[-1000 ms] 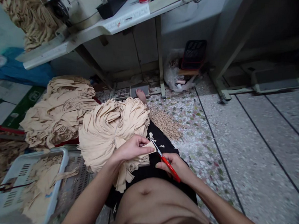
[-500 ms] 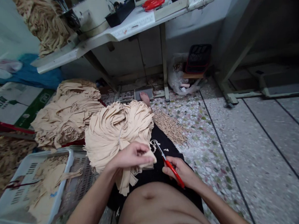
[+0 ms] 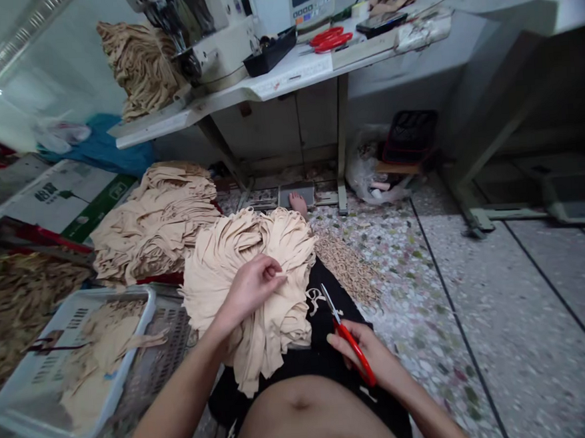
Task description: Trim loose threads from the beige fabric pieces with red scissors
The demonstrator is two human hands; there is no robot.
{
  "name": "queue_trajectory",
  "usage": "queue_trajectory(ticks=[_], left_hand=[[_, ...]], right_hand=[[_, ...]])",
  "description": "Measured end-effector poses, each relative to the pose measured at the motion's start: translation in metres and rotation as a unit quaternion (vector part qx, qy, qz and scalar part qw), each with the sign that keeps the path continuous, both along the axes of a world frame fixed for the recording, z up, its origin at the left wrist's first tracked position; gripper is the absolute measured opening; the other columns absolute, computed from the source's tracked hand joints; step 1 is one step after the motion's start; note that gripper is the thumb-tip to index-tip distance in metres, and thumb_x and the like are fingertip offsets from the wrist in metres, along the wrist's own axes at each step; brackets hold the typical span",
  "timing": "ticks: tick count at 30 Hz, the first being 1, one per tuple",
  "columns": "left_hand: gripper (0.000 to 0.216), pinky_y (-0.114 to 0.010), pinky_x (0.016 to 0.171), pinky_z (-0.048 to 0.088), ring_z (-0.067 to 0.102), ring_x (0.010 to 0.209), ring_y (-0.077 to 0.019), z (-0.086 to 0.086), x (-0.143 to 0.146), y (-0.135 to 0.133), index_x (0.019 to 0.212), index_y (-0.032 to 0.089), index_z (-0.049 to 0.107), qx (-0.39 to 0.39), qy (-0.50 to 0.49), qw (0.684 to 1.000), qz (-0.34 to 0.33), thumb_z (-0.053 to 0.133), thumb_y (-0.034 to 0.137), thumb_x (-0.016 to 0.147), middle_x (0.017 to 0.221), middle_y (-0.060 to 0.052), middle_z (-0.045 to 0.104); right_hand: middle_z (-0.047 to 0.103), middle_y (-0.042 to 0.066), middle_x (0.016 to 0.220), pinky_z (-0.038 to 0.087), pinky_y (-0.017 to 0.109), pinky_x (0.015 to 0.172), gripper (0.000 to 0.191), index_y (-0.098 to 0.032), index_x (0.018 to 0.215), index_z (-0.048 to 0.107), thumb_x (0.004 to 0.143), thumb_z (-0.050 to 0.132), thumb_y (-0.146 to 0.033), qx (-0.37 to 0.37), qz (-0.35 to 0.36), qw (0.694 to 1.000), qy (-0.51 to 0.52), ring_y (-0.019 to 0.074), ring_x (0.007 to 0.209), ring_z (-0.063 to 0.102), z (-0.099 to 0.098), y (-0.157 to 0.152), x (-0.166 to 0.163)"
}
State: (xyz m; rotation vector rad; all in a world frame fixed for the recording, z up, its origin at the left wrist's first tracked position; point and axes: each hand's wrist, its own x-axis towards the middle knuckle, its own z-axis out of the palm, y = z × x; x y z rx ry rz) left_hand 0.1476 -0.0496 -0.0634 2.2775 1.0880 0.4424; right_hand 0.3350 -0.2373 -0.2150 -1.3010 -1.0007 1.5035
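A big bundle of beige fabric pieces (image 3: 235, 263) lies across my lap. My left hand (image 3: 252, 285) rests on top of it, fingers curled and pinching one beige piece near the bundle's right side. My right hand (image 3: 369, 354) is closed around the red handles of a pair of scissors (image 3: 343, 332). Their blades point up and left, apart from the fabric, over my black shorts (image 3: 323, 297).
A white plastic basket (image 3: 58, 389) with beige scraps stands at my left. Another beige pile (image 3: 156, 215) lies beyond it on the floor. A sewing machine table (image 3: 287, 79) with red scissors (image 3: 327, 38) stands ahead. Small offcuts (image 3: 345, 262) litter the speckled floor at right.
My left hand has let go of the small piece it held at the scissor blades and moved up onto the bundle. The scissors have dropped slightly away from the fabric. The camera tilted up.
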Motion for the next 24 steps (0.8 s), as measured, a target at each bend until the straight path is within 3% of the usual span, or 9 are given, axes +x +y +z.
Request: queue_trajectory(ticks=[3, 6, 11, 15, 19, 22, 24], left_hand=[[0.011, -0.029, 0.074, 0.047, 0.06, 0.082, -0.0193, -0.008, 0.001, -0.001, 0.085, 0.016, 0.067, 0.045, 0.043, 0.998, -0.026, 0.065, 0.026, 0.09, 0.087, -0.005, 0.062], [0.008, -0.031, 0.08, 0.047, 0.059, 0.09, -0.0208, -0.011, -0.002, -0.007, 0.088, 0.017, 0.064, 0.061, 0.019, 0.995, -0.072, 0.06, 0.022, 0.093, 0.092, -0.006, 0.062], [0.006, -0.034, 0.088, 0.047, 0.059, 0.1, -0.0219, -0.011, -0.013, -0.019, 0.094, 0.018, 0.063, 0.061, 0.008, 0.987, -0.148, 0.058, 0.018, 0.095, 0.106, -0.01, 0.062], [0.008, -0.037, 0.097, 0.045, 0.058, 0.11, -0.0237, -0.015, -0.023, -0.025, 0.093, 0.019, 0.065, 0.051, 0.019, 0.982, -0.182, 0.058, 0.016, 0.095, 0.117, -0.011, 0.063], [0.009, -0.036, 0.097, 0.046, 0.061, 0.109, -0.023, -0.019, -0.028, -0.024, 0.096, 0.019, 0.067, 0.007, -0.02, 0.989, -0.149, 0.059, 0.022, 0.096, 0.115, -0.011, 0.065], [0.019, -0.032, 0.09, 0.049, 0.064, 0.098, -0.0209, -0.018, -0.027, -0.018, 0.109, 0.017, 0.067, -0.043, -0.063, 0.995, -0.072, 0.056, 0.03, 0.1, 0.107, -0.011, 0.068], [0.024, -0.03, 0.085, 0.049, 0.065, 0.092, -0.02, -0.017, -0.023, -0.013, 0.109, 0.016, 0.069, -0.092, -0.057, 0.992, -0.058, 0.057, 0.035, 0.1, 0.101, -0.009, 0.07]], right_hand=[[0.047, -0.006, 0.055, 0.033, 0.025, 0.048, 0.05, -0.022, 0.072, 0.046, 0.084, 0.072, -0.064, -0.004, -0.015, 1.0, 0.003, 0.0117, 0.049, 0.045, 0.003, 0.002, -0.002], [0.048, -0.005, 0.054, 0.034, 0.025, 0.048, 0.05, -0.022, 0.069, 0.047, 0.08, 0.076, -0.062, 0.02, -0.071, 0.997, 0.012, 0.012, 0.049, 0.044, 0.019, 0.015, -0.004], [0.058, -0.002, 0.059, 0.04, 0.026, 0.052, 0.046, -0.021, 0.074, 0.057, 0.079, 0.077, -0.061, 0.078, -0.159, 0.984, -0.013, 0.0139, 0.052, 0.05, 0.046, 0.074, -0.005], [0.064, -0.001, 0.067, 0.045, 0.026, 0.056, 0.049, -0.02, 0.075, 0.056, 0.068, 0.085, -0.058, 0.109, -0.179, 0.978, 0.014, 0.0139, 0.057, 0.055, 0.043, 0.113, -0.009], [0.065, 0.001, 0.073, 0.049, 0.028, 0.061, 0.047, -0.021, 0.077, 0.054, 0.067, 0.086, -0.054, 0.099, -0.178, 0.979, 0.03, 0.0157, 0.062, 0.058, 0.04, 0.11, -0.012], [0.059, -0.001, 0.07, 0.047, 0.028, 0.06, 0.041, -0.021, 0.079, 0.053, 0.073, 0.084, -0.047, 0.106, -0.196, 0.974, 0.033, 0.0153, 0.061, 0.055, 0.048, 0.093, -0.009], [0.055, -0.002, 0.068, 0.045, 0.028, 0.058, 0.039, -0.022, 0.078, 0.051, 0.075, 0.083, -0.044, 0.124, -0.21, 0.969, 0.035, 0.0151, 0.06, 0.054, 0.056, 0.084, -0.006]])
